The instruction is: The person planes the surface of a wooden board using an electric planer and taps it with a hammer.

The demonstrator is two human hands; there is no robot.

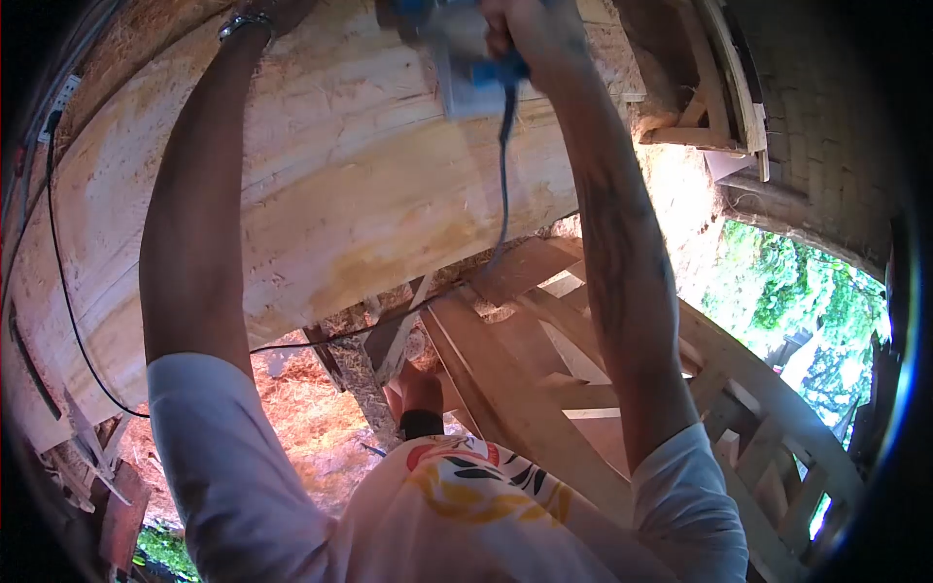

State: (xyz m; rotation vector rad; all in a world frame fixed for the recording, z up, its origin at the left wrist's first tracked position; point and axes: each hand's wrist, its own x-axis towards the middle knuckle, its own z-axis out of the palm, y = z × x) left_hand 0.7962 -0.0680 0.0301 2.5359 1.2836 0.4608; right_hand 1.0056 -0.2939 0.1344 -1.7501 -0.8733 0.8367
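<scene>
My right hand (533, 37) is closed round the handle of a blue electric planer (476, 83), near the top edge of the view. Motion blurs the planer, and its upper part is cut off. It is over the broad face of a large pale wooden slab (389, 185). From the tool's rear hangs a dark power cord (504, 165), running down past the slab's lower edge. At the upper left, my left hand (277, 14) is by the slab's far side, a bracelet on its wrist. Its fingers are dark and cut off by the frame.
Wood shavings (306, 408) cover the ground below the slab. Slatted wooden frames (768, 428) lean at the lower right. A black cable (60, 262) runs down the left from a white power strip (64, 95). Wooden framing (714, 107) and a brick wall (826, 126) stand at the right.
</scene>
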